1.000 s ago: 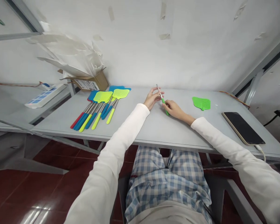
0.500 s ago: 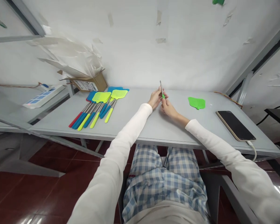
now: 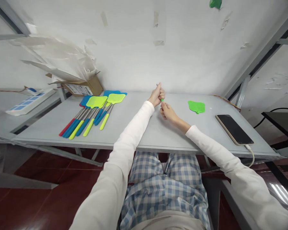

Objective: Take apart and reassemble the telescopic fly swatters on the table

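You have a thin stick, silver metal with a green grip (image 3: 162, 100), in your two hands. It is to the left of the flat bright green plastic swatter head with tiny holes (image 3: 196, 107). Your left hand (image 3: 156, 96) is curled in a fist around the stick, and a bit of metal tip pokes out past it. Your right hand (image 3: 168, 112) is closed on the green grip, just below your left hand. Your hands hide most of the stick.

The swatter head lies on the light grey table (image 3: 168, 137), with its little stub pointing toward you. To the right of the swatter head, and closer to you, is a black-screened phone with a gold edge (image 3: 234, 129). A white cord (image 3: 252, 156) is plugged into it. Far to the left of the swatter head is a pile of swatters with red, blue and yellow grips (image 3: 97, 101). Farther left, behind the pile, sits an open brown cardboard box (image 3: 96, 84).
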Demonstrator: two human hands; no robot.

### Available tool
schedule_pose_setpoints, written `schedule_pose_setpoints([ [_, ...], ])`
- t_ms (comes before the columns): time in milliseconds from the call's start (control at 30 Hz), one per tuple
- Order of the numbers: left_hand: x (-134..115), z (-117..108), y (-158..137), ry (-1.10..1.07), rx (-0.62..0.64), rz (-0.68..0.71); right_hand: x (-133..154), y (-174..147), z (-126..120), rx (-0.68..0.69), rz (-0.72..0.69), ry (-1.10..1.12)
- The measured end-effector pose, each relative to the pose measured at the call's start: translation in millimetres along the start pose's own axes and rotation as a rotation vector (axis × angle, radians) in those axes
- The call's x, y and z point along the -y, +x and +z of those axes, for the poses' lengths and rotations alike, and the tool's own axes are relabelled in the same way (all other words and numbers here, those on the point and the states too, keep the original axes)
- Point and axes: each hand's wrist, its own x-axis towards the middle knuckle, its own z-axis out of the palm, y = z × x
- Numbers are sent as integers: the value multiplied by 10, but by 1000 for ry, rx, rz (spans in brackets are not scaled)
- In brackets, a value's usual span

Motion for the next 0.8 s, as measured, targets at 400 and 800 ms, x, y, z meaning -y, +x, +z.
schedule_pose_setpoints([
  [400,-12,164,151,153,5,-95,113,-723,-320,287,172,393],
  [800,293,-641,-498,1495,41,245,95,-610,-1403,-218,53,-1670],
])
